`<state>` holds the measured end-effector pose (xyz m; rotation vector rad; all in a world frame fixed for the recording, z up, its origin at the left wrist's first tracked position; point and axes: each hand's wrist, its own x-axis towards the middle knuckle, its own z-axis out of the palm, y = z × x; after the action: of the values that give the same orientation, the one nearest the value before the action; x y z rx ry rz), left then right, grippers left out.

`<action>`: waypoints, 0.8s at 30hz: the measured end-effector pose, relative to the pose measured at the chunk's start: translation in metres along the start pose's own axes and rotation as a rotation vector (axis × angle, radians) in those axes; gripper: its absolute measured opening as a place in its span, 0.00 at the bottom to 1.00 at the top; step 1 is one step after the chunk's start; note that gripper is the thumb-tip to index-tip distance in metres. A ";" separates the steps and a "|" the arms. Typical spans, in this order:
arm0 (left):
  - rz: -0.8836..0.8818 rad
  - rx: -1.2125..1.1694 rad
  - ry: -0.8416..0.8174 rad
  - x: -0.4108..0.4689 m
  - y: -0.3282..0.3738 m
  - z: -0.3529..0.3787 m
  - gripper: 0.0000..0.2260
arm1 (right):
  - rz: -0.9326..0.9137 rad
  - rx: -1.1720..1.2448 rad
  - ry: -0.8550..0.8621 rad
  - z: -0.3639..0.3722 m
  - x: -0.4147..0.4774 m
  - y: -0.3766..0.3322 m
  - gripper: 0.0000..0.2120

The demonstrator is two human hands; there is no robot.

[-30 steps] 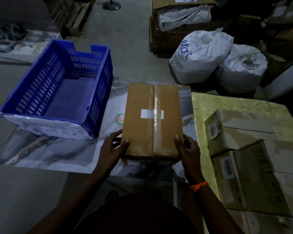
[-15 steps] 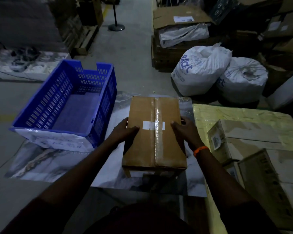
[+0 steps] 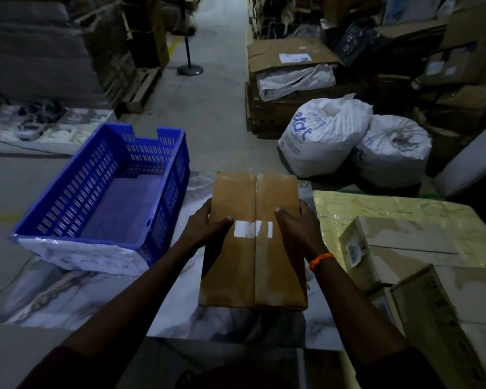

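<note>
At the box's (image 3: 253,242) sides, both hands (image 3: 208,224) (image 3: 298,224) grip, thumbs on top.

1 taped carton (image 3: 253,265), 1 blue crate (image 3: 76,192), 2 white sacks (image 3: 324,136) (image 3: 393,150), 1 orange wristband (image 3: 321,259) — 1 black stand (image 3: 190,70).

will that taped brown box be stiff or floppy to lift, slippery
Probably stiff: the cardboard box shows flat faces, square edges. Its glossy tape may be slick. The left hand and right hand grip opposite sides, so perhaps weighty.
</note>
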<state>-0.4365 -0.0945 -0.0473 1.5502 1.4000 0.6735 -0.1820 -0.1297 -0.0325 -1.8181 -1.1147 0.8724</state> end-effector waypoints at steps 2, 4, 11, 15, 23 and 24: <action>0.070 -0.037 0.032 0.000 0.009 -0.001 0.42 | -0.031 0.034 0.048 -0.008 -0.003 -0.011 0.21; 0.116 -0.068 0.059 -0.001 0.020 -0.004 0.46 | -0.052 0.056 0.103 -0.017 -0.005 -0.025 0.25; 0.159 -0.224 0.156 -0.016 0.032 0.001 0.41 | -0.062 0.207 0.233 -0.029 -0.016 -0.033 0.22; 0.108 -0.288 0.174 -0.041 0.026 0.014 0.39 | -0.014 0.227 0.295 -0.029 -0.029 -0.011 0.27; 0.022 -0.357 0.199 -0.071 0.022 0.031 0.42 | 0.023 0.271 0.320 -0.030 -0.060 0.028 0.27; -0.002 -0.346 0.191 -0.071 0.021 0.032 0.43 | 0.011 0.280 0.318 -0.030 -0.063 0.030 0.28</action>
<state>-0.4140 -0.1703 -0.0299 1.2360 1.3381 1.0264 -0.1688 -0.2046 -0.0380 -1.6586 -0.7424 0.6772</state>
